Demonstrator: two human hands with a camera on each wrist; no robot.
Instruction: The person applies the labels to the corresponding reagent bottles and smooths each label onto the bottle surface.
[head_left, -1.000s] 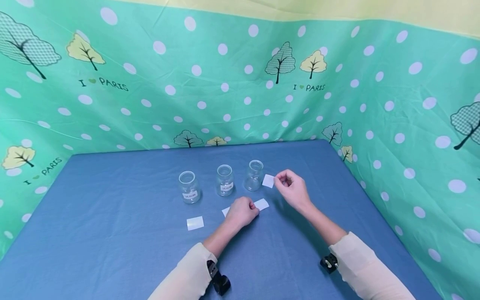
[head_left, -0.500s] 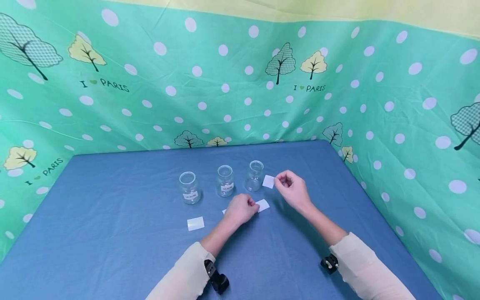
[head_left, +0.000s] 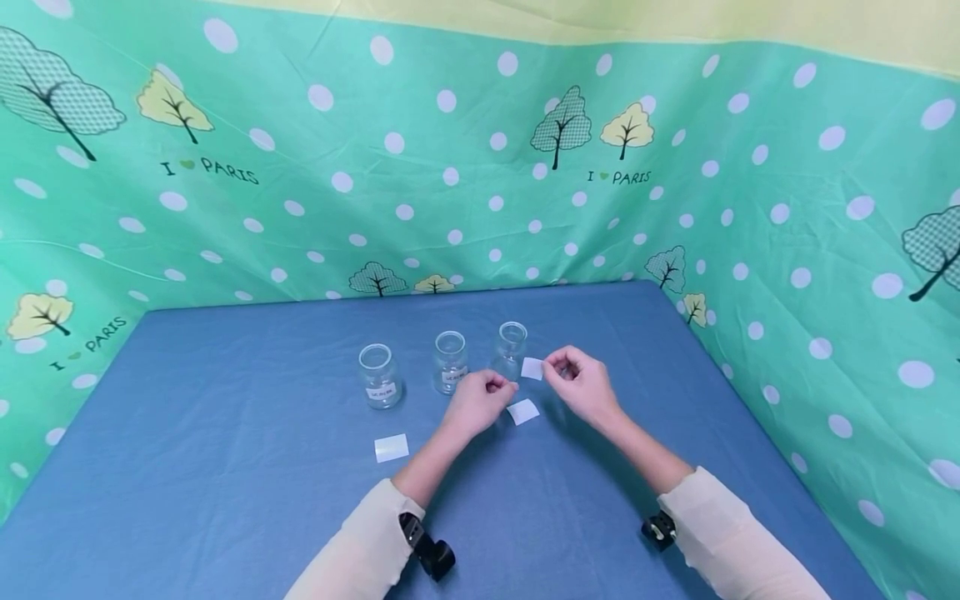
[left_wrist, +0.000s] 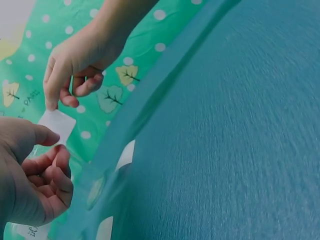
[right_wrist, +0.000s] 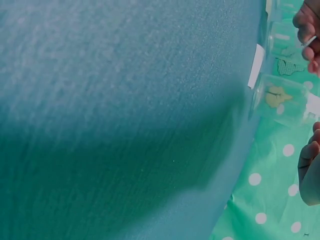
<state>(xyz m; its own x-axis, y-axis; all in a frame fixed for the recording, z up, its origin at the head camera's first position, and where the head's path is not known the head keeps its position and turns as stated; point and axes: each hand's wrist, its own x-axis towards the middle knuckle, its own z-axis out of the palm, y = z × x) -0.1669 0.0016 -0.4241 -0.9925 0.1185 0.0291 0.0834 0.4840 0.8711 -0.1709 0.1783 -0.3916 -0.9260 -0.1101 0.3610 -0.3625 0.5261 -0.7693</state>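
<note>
My right hand [head_left: 585,385] pinches a small white label [head_left: 532,368] between thumb and fingertips, just right of the rightmost glass jar [head_left: 510,354], which shows no label. My left hand [head_left: 480,402] is raised in front of the jars. Its fingers are curled, with thumb and index tips close to the label's lower corner. A thin white sliver shows among the left fingers [right_wrist: 306,32] in the right wrist view; whether they hold it I cannot tell. The middle jar [head_left: 450,354] and left jar [head_left: 378,371] stand upright with handwritten white labels.
On the blue table [head_left: 247,467] lie a white paper piece [head_left: 523,412] below the hands and another paper piece [head_left: 391,447] further left. A green dotted curtain [head_left: 405,150] hangs behind and on the right.
My left hand has lifted from the paper pieces on the table, up toward the label in my right hand. The right hand has shifted slightly left and down with its label.
</note>
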